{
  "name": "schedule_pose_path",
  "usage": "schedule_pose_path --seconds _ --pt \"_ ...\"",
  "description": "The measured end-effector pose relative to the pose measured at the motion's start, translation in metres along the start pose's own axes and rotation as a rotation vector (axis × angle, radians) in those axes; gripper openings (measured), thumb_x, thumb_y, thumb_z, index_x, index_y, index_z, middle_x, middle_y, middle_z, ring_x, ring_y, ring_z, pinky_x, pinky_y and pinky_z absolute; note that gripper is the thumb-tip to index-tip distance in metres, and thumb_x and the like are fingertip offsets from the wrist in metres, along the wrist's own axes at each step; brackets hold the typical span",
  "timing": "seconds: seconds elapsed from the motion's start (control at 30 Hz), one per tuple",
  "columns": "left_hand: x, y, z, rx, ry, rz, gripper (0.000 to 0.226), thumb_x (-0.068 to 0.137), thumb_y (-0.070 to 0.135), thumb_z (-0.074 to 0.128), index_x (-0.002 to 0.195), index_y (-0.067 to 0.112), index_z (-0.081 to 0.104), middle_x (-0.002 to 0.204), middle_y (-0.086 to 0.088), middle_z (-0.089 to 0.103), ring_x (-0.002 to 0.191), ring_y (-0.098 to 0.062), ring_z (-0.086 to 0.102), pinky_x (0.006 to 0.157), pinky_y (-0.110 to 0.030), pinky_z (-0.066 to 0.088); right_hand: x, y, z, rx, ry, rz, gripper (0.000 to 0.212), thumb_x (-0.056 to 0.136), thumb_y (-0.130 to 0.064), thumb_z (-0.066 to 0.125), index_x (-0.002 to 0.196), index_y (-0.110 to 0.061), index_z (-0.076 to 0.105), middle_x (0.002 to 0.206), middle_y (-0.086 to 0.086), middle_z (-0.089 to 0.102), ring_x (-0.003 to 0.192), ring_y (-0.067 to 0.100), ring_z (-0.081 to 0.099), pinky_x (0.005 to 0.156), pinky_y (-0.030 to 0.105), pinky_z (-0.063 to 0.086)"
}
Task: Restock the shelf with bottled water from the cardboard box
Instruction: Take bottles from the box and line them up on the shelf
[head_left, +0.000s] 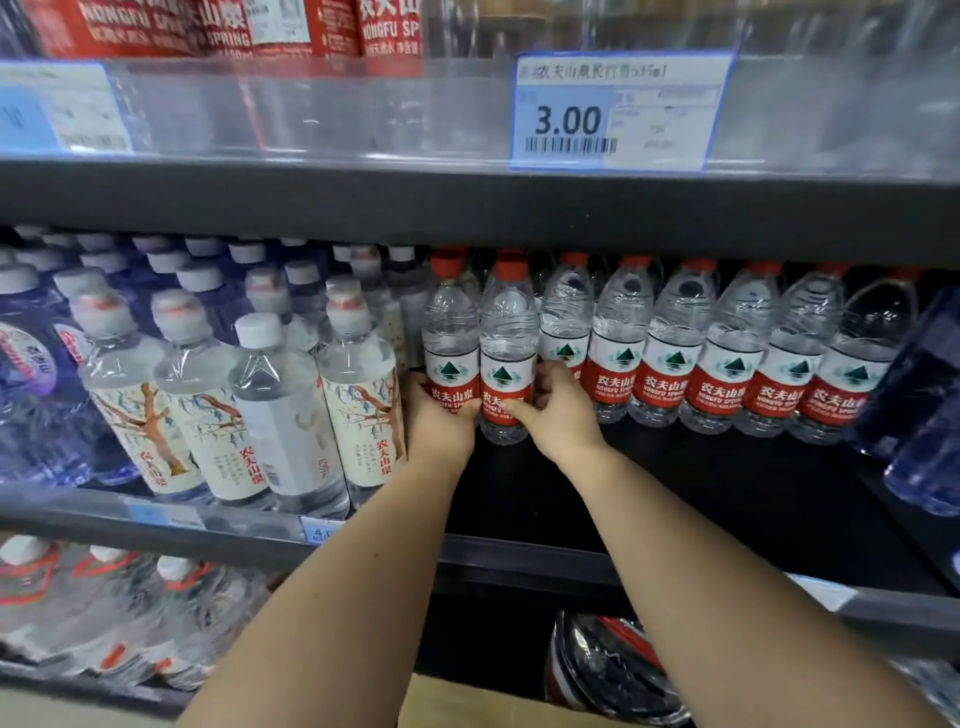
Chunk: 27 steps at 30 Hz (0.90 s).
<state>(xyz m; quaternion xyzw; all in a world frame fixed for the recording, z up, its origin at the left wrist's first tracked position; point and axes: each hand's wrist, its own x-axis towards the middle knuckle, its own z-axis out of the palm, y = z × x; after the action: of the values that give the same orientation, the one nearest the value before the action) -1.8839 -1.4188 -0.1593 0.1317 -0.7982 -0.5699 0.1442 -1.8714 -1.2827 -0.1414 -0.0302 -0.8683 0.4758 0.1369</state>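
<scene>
Two red-capped, red-labelled water bottles stand side by side at the left end of the red row on the middle shelf (675, 499). My left hand (439, 423) is wrapped around the left bottle (451, 332), and my right hand (558, 410) grips the right bottle (508, 338) low on its label. To their right runs a row of matching bottles (727, 353) at the back of the shelf. A corner of the cardboard box (467, 701) shows at the bottom, between my forearms.
White-labelled bottles with tree drawings (249, 405) fill the shelf to the left, touching distance from my left hand. Dark blue bottles (930, 405) stand at far right. A price tag reading 3.00 (618, 111) hangs on the upper shelf edge. The lower shelf holds shrink-wrapped bottles (104, 608).
</scene>
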Motion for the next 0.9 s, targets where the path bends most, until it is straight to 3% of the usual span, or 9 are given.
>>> schedule_pose_path --seconds 0.13,0.27,0.37,0.5,0.6,0.67,0.77,0.9 --pt "-0.011 0.013 -0.006 0.043 -0.026 -0.136 0.067 0.083 0.024 0.073 0.137 0.015 0.036 0.139 -0.011 0.051 0.127 -0.030 0.049 0.108 -0.042 0.038 -0.015 -0.007 -0.013 -0.100 0.041 -0.006 0.042 0.075 -0.029 0.082 0.102 -0.019 0.051 0.099 -0.001 0.059 0.097 0.016 0.054 0.080 0.031 0.047" --pt "-0.049 0.041 -0.023 0.167 -0.114 -0.124 0.064 0.079 0.025 0.074 0.131 0.009 0.041 0.132 -0.016 0.053 0.120 -0.034 0.053 0.103 -0.041 0.043 -0.047 -0.024 -0.051 -0.315 -0.009 -0.096 0.035 0.080 -0.024 0.075 0.108 -0.019 0.055 0.109 0.000 0.059 0.111 0.019 0.050 0.090 0.035 0.047" --pt "-0.091 0.064 -0.051 0.477 -0.222 0.119 0.042 0.082 0.021 0.066 0.122 0.014 0.054 0.124 -0.013 0.055 0.115 -0.033 0.053 0.099 -0.043 0.046 -0.088 -0.044 -0.082 -0.413 -0.084 -0.168 0.032 0.082 -0.020 0.071 0.110 -0.016 0.056 0.113 0.002 0.058 0.113 0.019 0.047 0.093 0.036 0.044" --pt "-0.166 0.069 -0.091 0.928 -0.287 0.581 0.037 0.081 0.023 0.062 0.118 0.021 0.055 0.118 -0.006 0.057 0.114 -0.031 0.048 0.093 -0.044 0.040 -0.169 -0.047 -0.097 -0.508 -0.148 -0.218 0.032 0.081 -0.024 0.070 0.109 -0.018 0.055 0.107 0.001 0.058 0.108 0.023 0.047 0.089 0.040 0.045" --pt "-0.224 0.029 -0.107 1.047 -0.381 0.696 0.038 0.082 0.025 0.057 0.119 0.023 0.053 0.119 -0.004 0.055 0.116 -0.030 0.047 0.091 -0.042 0.038 -0.239 -0.022 -0.084 -0.559 -0.211 -0.186 0.032 0.080 -0.025 0.069 0.107 -0.017 0.055 0.106 0.004 0.060 0.105 0.027 0.049 0.086 0.038 0.044" --pt "-0.262 -0.011 -0.113 1.086 -0.439 0.673 0.038 0.082 0.025 0.056 0.119 0.025 0.053 0.120 -0.002 0.055 0.116 -0.028 0.046 0.091 -0.041 0.038 -0.287 0.002 -0.070 -0.594 -0.275 -0.100 0.033 0.080 -0.024 0.069 0.109 -0.015 0.056 0.110 0.006 0.060 0.109 0.029 0.052 0.085 0.036 0.040" --pt "-0.320 -0.072 -0.120 1.139 -0.553 0.489 0.042 0.082 0.024 0.056 0.124 0.025 0.050 0.125 -0.002 0.052 0.119 -0.028 0.044 0.097 -0.043 0.036 -0.359 0.040 -0.049 -0.633 -0.410 0.106 0.042 0.084 -0.025 0.067 0.122 -0.015 0.052 0.123 0.007 0.058 0.118 0.028 0.051 0.091 0.032 0.041" --pt "-0.381 -0.136 -0.124 1.175 -0.677 0.303 0.048 0.088 0.028 0.056 0.133 0.019 0.045 0.134 -0.007 0.048 0.126 -0.031 0.039 0.104 -0.046 0.032 -0.426 0.089 -0.022 -0.661 -0.498 0.326 0.042 0.085 -0.025 0.067 0.124 -0.017 0.052 0.128 0.009 0.056 0.120 0.029 0.048 0.095 0.039 0.046"
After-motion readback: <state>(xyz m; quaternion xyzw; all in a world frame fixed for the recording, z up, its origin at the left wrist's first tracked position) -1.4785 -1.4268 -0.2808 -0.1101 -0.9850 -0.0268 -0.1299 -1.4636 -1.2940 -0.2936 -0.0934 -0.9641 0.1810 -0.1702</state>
